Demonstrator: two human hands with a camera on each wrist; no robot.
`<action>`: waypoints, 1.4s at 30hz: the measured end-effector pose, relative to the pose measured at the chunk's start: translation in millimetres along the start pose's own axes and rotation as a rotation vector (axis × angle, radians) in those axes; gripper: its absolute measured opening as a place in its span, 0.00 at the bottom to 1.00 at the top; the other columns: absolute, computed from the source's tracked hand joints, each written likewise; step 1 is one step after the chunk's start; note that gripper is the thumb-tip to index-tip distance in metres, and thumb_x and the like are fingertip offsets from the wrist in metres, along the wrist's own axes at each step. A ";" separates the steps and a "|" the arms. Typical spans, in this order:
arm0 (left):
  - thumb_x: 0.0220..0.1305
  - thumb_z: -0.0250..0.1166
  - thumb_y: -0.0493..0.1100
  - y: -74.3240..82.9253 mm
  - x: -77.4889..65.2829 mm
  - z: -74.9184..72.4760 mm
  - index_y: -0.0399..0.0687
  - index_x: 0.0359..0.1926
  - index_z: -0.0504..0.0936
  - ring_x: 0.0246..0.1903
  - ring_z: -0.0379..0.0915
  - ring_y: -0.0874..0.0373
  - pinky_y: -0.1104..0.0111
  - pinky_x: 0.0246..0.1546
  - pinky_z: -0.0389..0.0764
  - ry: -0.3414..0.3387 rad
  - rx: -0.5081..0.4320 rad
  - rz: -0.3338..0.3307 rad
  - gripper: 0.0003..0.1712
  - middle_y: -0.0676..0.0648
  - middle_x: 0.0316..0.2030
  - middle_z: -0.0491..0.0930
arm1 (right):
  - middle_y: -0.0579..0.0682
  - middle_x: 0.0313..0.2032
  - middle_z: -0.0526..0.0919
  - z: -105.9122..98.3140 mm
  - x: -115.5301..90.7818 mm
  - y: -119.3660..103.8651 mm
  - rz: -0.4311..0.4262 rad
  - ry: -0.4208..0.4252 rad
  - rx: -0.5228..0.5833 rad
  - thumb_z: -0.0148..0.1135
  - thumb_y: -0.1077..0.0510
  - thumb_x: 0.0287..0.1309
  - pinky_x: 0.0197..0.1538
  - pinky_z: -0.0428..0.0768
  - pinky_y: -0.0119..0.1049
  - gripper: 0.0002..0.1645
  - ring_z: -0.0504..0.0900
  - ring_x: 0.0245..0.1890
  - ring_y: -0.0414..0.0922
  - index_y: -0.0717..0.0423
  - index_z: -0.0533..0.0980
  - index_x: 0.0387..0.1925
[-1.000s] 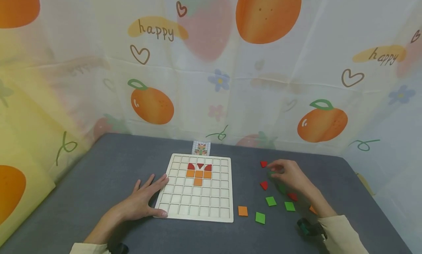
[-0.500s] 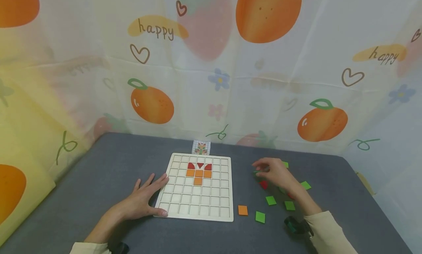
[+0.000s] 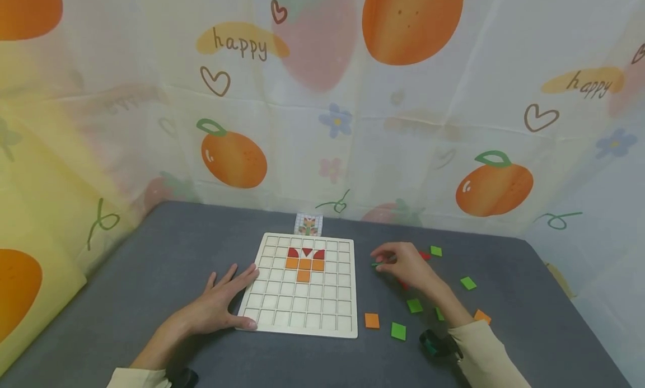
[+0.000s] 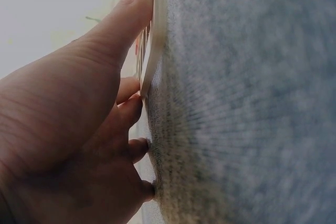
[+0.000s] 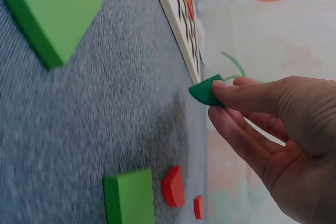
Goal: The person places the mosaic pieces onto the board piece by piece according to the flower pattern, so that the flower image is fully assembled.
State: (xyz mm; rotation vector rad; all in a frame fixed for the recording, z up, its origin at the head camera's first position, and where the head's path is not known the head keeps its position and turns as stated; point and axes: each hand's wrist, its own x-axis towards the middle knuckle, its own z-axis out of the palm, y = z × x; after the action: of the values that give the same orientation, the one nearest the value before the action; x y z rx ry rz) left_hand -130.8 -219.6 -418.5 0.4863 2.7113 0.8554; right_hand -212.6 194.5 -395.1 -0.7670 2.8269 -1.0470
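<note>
A white gridded board (image 3: pixel 297 305) lies on the table, with several red and orange tiles set in its upper cells. My left hand (image 3: pixel 218 305) rests at the board's left edge, fingers spread, thumb on its near left corner. In the left wrist view, the thumb (image 4: pixel 113 30) lies along the board's rim. Just right of the board, my right hand (image 3: pixel 412 269) pinches a dark green quarter-circle tile (image 5: pixel 206 92) between thumb and fingertips, above the table. Loose red tiles (image 5: pixel 174 187) lie under and behind this hand, partly hidden in the head view.
A small patterned card (image 3: pixel 308 224) lies behind the board. To the right are scattered light green square tiles (image 3: pixel 398 331) and orange ones (image 3: pixel 372 321). A fruit-printed cloth (image 3: pixel 393 169) hangs along the back of the grey table (image 3: pixel 166 248).
My right hand has moved left toward the board with the dark green tile, uncovering light green and orange tiles on the right. The left hand and the board stay in place.
</note>
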 end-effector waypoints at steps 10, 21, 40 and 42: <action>0.40 0.76 0.65 -1.3 -0.1 0.6 0.46 0.75 0.58 0.73 0.34 0.29 0.32 0.62 0.28 0.012 -0.001 0.017 0.64 0.41 0.75 0.51 | 0.46 0.33 0.84 18.4 11.5 -12.6 -0.043 -0.023 0.056 0.72 0.67 0.52 0.41 0.82 0.35 0.15 0.81 0.34 0.40 0.60 0.83 0.44; 0.41 0.76 0.65 -1.5 -0.8 0.6 0.46 0.75 0.59 0.72 0.35 0.29 0.31 0.62 0.29 0.015 0.002 0.036 0.63 0.41 0.75 0.52 | 0.47 0.33 0.83 41.1 25.0 -38.3 -0.124 -0.042 0.089 0.70 0.69 0.52 0.40 0.81 0.34 0.14 0.81 0.34 0.41 0.61 0.83 0.44; 0.41 0.77 0.64 -0.5 -1.1 0.0 0.45 0.75 0.59 0.72 0.34 0.29 0.31 0.62 0.28 0.006 -0.018 0.021 0.64 0.40 0.75 0.52 | 0.53 0.36 0.86 77.8 39.0 -61.8 -0.212 -0.091 0.118 0.70 0.68 0.53 0.41 0.81 0.33 0.12 0.83 0.36 0.45 0.64 0.83 0.42; 0.40 0.77 0.64 -0.2 -1.2 0.0 0.45 0.74 0.59 0.72 0.34 0.29 0.31 0.62 0.28 0.009 -0.016 0.019 0.64 0.40 0.75 0.52 | 0.52 0.36 0.86 79.1 40.2 -63.4 -0.203 -0.089 0.096 0.70 0.68 0.53 0.40 0.81 0.32 0.12 0.83 0.36 0.45 0.63 0.84 0.42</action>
State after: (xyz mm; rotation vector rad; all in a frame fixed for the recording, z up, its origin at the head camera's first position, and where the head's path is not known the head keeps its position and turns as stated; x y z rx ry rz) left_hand -129.7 -220.3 -418.4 0.5073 2.7100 0.8852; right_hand -204.8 87.0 -411.4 -1.0795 2.6463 -1.1334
